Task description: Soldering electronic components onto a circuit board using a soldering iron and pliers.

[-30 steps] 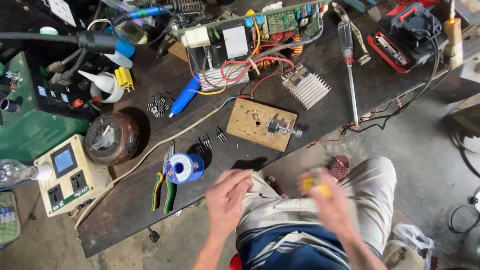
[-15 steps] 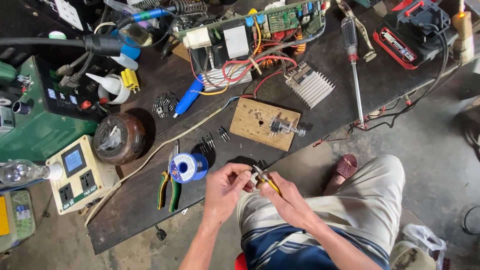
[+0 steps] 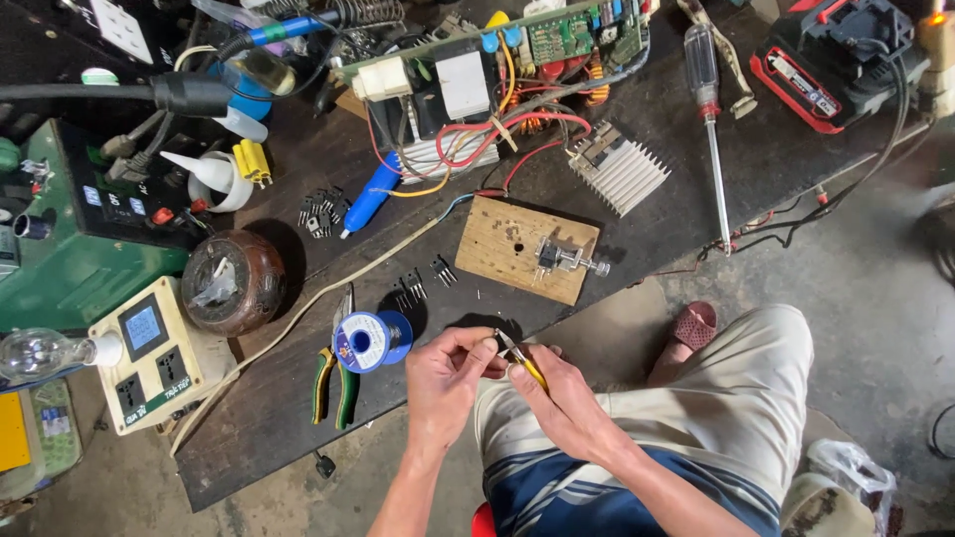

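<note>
Yellow-handled tweezers, pinched in the right hand, meet the left hand, whose fingertips close on something too small to tell, over the bench edge. A solder spool sits at nine o'clock. Fine gripping work seems underway; next calls for steadiness.

Both forearms rise from about 6 o'clock and meet just below the middle of the view. The left hand is curled, thumb and forefinger pinched together at its 2 o'clock tip. The right hand faces it from 3 o'clock, its grip closed in a pinch, fingertips touching the left's.
</note>
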